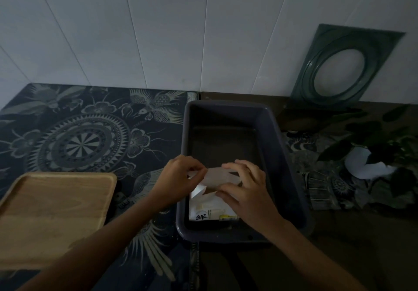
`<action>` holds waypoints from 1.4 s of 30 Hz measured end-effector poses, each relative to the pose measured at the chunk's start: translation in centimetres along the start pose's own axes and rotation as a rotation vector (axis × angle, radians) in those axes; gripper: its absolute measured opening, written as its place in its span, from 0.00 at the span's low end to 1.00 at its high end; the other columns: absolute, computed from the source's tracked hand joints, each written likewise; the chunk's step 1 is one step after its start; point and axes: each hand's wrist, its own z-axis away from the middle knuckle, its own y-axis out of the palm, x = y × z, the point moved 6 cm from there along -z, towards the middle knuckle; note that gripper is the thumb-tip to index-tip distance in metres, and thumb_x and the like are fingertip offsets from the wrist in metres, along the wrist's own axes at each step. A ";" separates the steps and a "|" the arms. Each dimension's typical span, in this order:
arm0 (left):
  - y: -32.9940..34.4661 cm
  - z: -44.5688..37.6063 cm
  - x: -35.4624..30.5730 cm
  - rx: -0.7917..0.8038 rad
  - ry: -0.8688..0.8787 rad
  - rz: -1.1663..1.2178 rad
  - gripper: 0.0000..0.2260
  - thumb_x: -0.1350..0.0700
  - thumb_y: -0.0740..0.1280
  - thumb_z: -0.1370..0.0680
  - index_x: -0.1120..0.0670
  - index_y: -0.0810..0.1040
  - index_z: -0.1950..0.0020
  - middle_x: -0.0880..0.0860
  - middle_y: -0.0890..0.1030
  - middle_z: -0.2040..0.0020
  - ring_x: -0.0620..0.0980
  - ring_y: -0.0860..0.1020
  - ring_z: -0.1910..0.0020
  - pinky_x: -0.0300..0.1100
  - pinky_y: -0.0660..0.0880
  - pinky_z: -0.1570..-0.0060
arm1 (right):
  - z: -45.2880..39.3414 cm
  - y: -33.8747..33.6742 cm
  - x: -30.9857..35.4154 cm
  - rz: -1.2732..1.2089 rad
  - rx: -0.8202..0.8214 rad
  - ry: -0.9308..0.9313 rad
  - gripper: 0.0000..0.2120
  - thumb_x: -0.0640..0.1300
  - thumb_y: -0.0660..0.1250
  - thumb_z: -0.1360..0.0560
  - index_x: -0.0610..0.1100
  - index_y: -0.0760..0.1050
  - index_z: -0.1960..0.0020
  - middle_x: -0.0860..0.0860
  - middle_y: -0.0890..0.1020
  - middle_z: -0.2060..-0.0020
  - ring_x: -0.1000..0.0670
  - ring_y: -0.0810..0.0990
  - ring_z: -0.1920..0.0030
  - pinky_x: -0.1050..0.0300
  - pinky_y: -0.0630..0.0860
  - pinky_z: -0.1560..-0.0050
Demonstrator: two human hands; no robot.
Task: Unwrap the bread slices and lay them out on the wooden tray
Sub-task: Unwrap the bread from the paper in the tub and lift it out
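Head view: both hands pinch the bread packet (211, 202) inside the dark tub (291, 177) — left hand (178, 177) at its 10 o'clock corner, right hand (247, 191) at 2 o'clock. Wooden tray (52, 218) lies at 9 o'clock.

White bread packet (211, 204) lies wrapped; bare wooden tray (54, 213) sits well left.

home kitchen counter: white wall tiles (158, 30), patterned mat (90, 136), potted plant (380, 150).

Wooden tray (54, 213) — left edge cropped
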 end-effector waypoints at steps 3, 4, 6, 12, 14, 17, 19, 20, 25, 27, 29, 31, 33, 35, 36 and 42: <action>-0.2 -0.7 0.3 -0.022 0.005 -0.015 0.04 0.55 0.72 0.23 0.51 0.87 0.53 0.46 0.86 0.57 0.41 0.80 0.58 0.30 0.70 0.57 | 0.4 -0.5 0.4 0.008 0.021 -0.047 0.06 0.54 0.72 0.23 0.53 0.84 0.54 0.53 0.82 0.41 0.44 0.72 0.30 0.46 0.66 0.34; -0.3 -0.9 0.4 -0.034 0.009 -0.019 0.04 0.55 0.72 0.23 0.52 0.87 0.53 0.47 0.86 0.57 0.41 0.80 0.59 0.29 0.70 0.57 | 0.7 -0.7 0.6 -0.002 0.033 -0.069 0.06 0.54 0.71 0.22 0.54 0.84 0.53 0.56 0.84 0.45 0.44 0.73 0.31 0.46 0.68 0.36; -0.4 -1.2 0.6 -0.052 0.020 -0.025 0.04 0.56 0.72 0.23 0.52 0.87 0.53 0.47 0.86 0.57 0.39 0.78 0.60 0.26 0.68 0.58 | 1.2 -1.1 0.8 -0.016 0.054 -0.106 0.07 0.55 0.69 0.21 0.54 0.84 0.52 0.59 0.85 0.53 0.47 0.76 0.34 0.47 0.68 0.38; -0.5 -1.2 0.9 -0.091 0.041 -0.044 0.03 0.60 0.73 0.23 0.56 0.87 0.52 0.51 0.85 0.57 0.43 0.79 0.60 0.25 0.68 0.57 | 2.9 -2.4 1.4 0.014 0.061 -0.137 0.10 0.53 0.68 0.21 0.51 0.86 0.54 0.56 0.86 0.60 0.52 0.79 0.42 0.51 0.68 0.42; -0.6 -1.3 1.0 -0.104 0.032 -0.045 0.03 0.61 0.73 0.23 0.57 0.86 0.52 0.52 0.84 0.57 0.45 0.80 0.61 0.26 0.68 0.57 | 3.8 -2.7 1.9 0.024 0.058 -0.158 0.11 0.52 0.67 0.21 0.50 0.86 0.55 0.56 0.86 0.61 0.52 0.79 0.43 0.52 0.68 0.43; -0.7 -1.4 0.7 -0.118 0.042 -0.057 0.03 0.61 0.72 0.23 0.58 0.85 0.51 0.51 0.83 0.57 0.43 0.78 0.60 0.30 0.70 0.58 | 5.0 -2.9 2.3 0.046 0.091 -0.174 0.14 0.53 0.64 0.21 0.50 0.87 0.55 0.55 0.87 0.61 0.54 0.76 0.43 0.53 0.67 0.43; -0.9 -1.4 0.5 -0.130 0.038 -0.065 0.03 0.61 0.72 0.23 0.58 0.85 0.51 0.51 0.83 0.56 0.46 0.79 0.60 0.37 0.75 0.58 | 5.6 -3.1 2.4 0.064 0.124 -0.171 0.14 0.54 0.64 0.22 0.51 0.87 0.54 0.56 0.87 0.60 0.54 0.75 0.42 0.53 0.67 0.43; -1.0 -1.5 0.4 -0.140 0.030 -0.065 0.03 0.60 0.72 0.23 0.58 0.85 0.51 0.51 0.83 0.56 0.47 0.79 0.59 0.40 0.77 0.57 | 5.8 -3.1 2.4 0.073 0.141 -0.169 0.14 0.54 0.63 0.22 0.51 0.87 0.54 0.56 0.87 0.59 0.54 0.75 0.42 0.53 0.66 0.43; -1.0 -1.3 0.0 -0.170 0.016 -0.073 0.04 0.60 0.72 0.22 0.58 0.86 0.52 0.52 0.83 0.57 0.48 0.80 0.61 0.45 0.80 0.58 | 5.7 -3.3 2.4 0.076 0.224 -0.141 0.14 0.55 0.62 0.20 0.53 0.86 0.51 0.57 0.87 0.57 0.54 0.77 0.41 0.53 0.66 0.41; -1.0 -1.2 0.1 -0.168 0.026 -0.074 0.04 0.60 0.72 0.22 0.59 0.86 0.51 0.53 0.84 0.57 0.49 0.81 0.61 0.46 0.81 0.58 | 5.7 -3.7 2.3 0.067 0.243 -0.124 0.15 0.55 0.61 0.19 0.53 0.85 0.52 0.57 0.87 0.58 0.54 0.77 0.41 0.53 0.66 0.42; -1.2 -1.1 0.1 -0.169 0.041 -0.065 0.04 0.61 0.73 0.23 0.59 0.86 0.51 0.53 0.84 0.57 0.49 0.81 0.61 0.44 0.81 0.58 | 5.5 -4.0 2.3 0.055 0.245 -0.094 0.15 0.54 0.60 0.18 0.51 0.85 0.52 0.57 0.87 0.58 0.54 0.77 0.42 0.53 0.66 0.43; -1.1 -1.1 -0.1 -0.155 0.063 -0.054 0.03 0.61 0.73 0.24 0.59 0.87 0.52 0.53 0.85 0.58 0.47 0.82 0.61 0.37 0.79 0.58 | 4.6 -4.6 2.3 0.061 0.204 -0.048 0.15 0.51 0.60 0.19 0.49 0.85 0.49 0.55 0.87 0.57 0.54 0.77 0.44 0.52 0.70 0.46; -0.8 -1.1 -0.4 -0.131 0.087 -0.038 0.03 0.61 0.74 0.24 0.58 0.87 0.52 0.52 0.85 0.57 0.45 0.82 0.61 0.28 0.74 0.58 | 3.2 -5.4 2.8 0.039 0.124 0.017 0.15 0.48 0.61 0.20 0.45 0.85 0.45 0.50 0.85 0.55 0.54 0.77 0.49 0.52 0.77 0.53; -0.5 -1.0 -0.7 -0.107 0.114 -0.028 0.03 0.60 0.74 0.23 0.57 0.86 0.52 0.51 0.85 0.57 0.43 0.81 0.61 0.26 0.72 0.58 | 1.2 -6.4 3.4 0.016 0.052 0.064 0.15 0.45 0.61 0.21 0.43 0.83 0.41 0.47 0.85 0.52 0.51 0.80 0.49 0.52 0.81 0.57; -0.4 -1.0 -0.9 -0.101 0.125 -0.025 0.03 0.60 0.74 0.23 0.57 0.86 0.52 0.50 0.85 0.57 0.42 0.81 0.60 0.25 0.73 0.58 | -0.1 -6.6 3.8 0.013 0.049 0.091 0.15 0.43 0.61 0.21 0.42 0.82 0.39 0.46 0.85 0.50 0.49 0.81 0.47 0.51 0.82 0.55; -0.6 -0.9 -1.0 -0.102 0.148 -0.019 0.02 0.60 0.74 0.24 0.56 0.86 0.52 0.49 0.85 0.57 0.41 0.81 0.60 0.24 0.72 0.59 | -6.3 0.5 1.8 0.107 0.876 0.715 0.20 0.42 0.64 0.17 0.42 0.69 0.26 0.41 0.75 0.31 0.41 0.75 0.31 0.47 0.73 0.32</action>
